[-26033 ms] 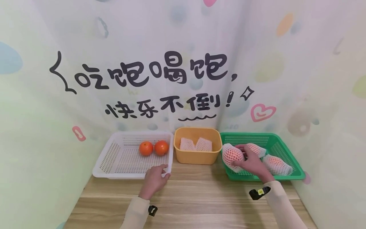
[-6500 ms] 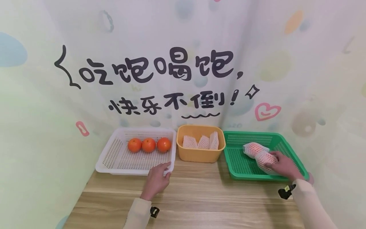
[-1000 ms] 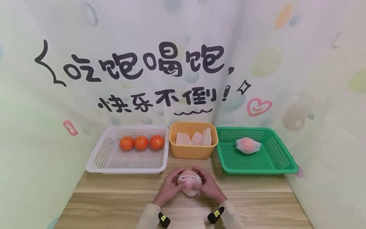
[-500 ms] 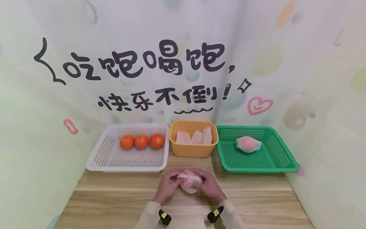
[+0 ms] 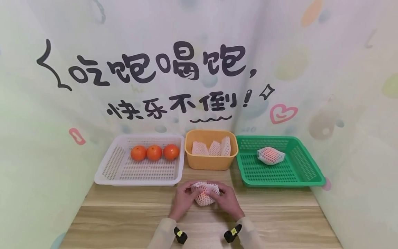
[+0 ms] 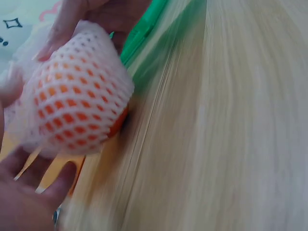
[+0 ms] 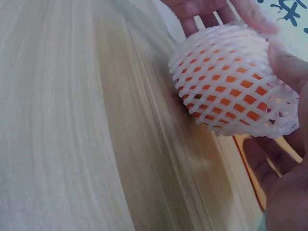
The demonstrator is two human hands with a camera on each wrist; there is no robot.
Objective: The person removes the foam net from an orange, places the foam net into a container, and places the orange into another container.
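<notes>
In the head view a tomato in a white foam net (image 5: 203,199) is held between both hands, over the wooden table in front of the yellow box. My left hand (image 5: 182,200) grips the net from the left side. From the right, my right hand (image 5: 230,202) grips it too, and both thumbs lie over the near side. The net's upper edge stands spread. Red-orange skin of the tomato (image 6: 118,124) shows bare past one end of the net in the left wrist view. In the right wrist view the foam mesh (image 7: 226,82) covers most of the fruit.
At the left stands a white basket (image 5: 136,182) with three bare tomatoes (image 5: 154,152) in a row. The yellow box (image 5: 211,162) holds three foam nets (image 5: 214,148). A green basket (image 5: 280,183) on the right contains one netted tomato (image 5: 270,155). A printed curtain hangs behind.
Over the last second the netted tomato has turned in the hands and the net's edge has spread upward. Since 26 seconds ago, one bare tomato and one net were added; the green basket lost netted tomatoes.
</notes>
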